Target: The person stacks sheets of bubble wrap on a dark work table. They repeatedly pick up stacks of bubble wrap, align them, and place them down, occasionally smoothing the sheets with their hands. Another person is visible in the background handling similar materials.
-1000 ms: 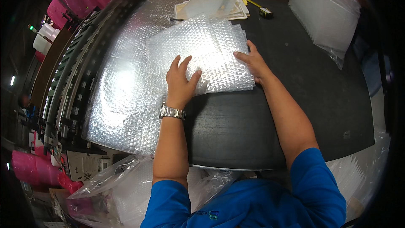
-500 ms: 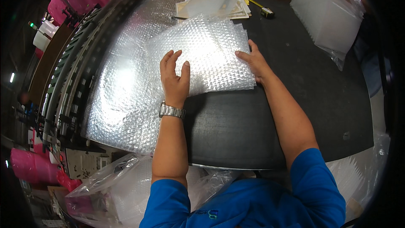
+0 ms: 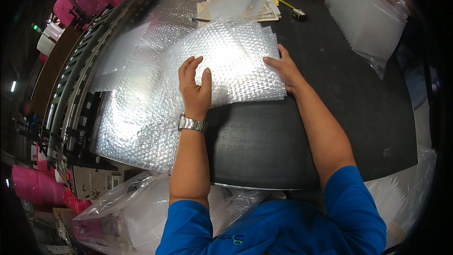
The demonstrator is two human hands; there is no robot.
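Both hands flatten the clear bubble-wrap sheet (image 3: pixel 226 61) on the black worktop (image 3: pixel 292 137).
Left hand (image 3: pixel 194 89) at 9 o'clock, right hand (image 3: pixel 283 68) at 3 o'clock: fingers spread flat, gripping nothing; even pressure should keep it smooth.

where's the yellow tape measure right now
In the head view the yellow tape measure lies at the far edge of the black table, just right of the stack of flat packets and beyond the right hand.

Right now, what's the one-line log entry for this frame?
left hand flat on bubble wrap sheet | right hand on sheet's right edge | black table | paper stack behind
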